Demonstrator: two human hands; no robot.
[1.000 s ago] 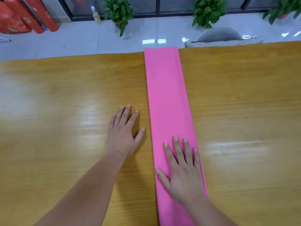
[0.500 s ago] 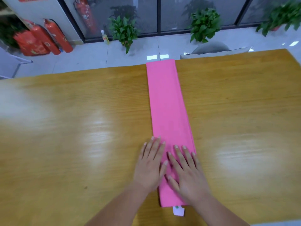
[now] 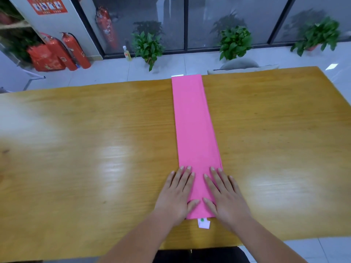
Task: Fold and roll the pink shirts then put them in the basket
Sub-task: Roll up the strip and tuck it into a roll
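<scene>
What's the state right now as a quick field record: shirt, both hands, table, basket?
shirt: pink shirt folded into one long narrow strip, lying flat from near the front edge to the far edge
tag: white tag sticks out of the strip's near end
hands: left hand and right hand both flat, fingers straight, pressing the near end, one on each side edge
surface: wooden table
rolling: not yet begun
basket: not in view
</scene>
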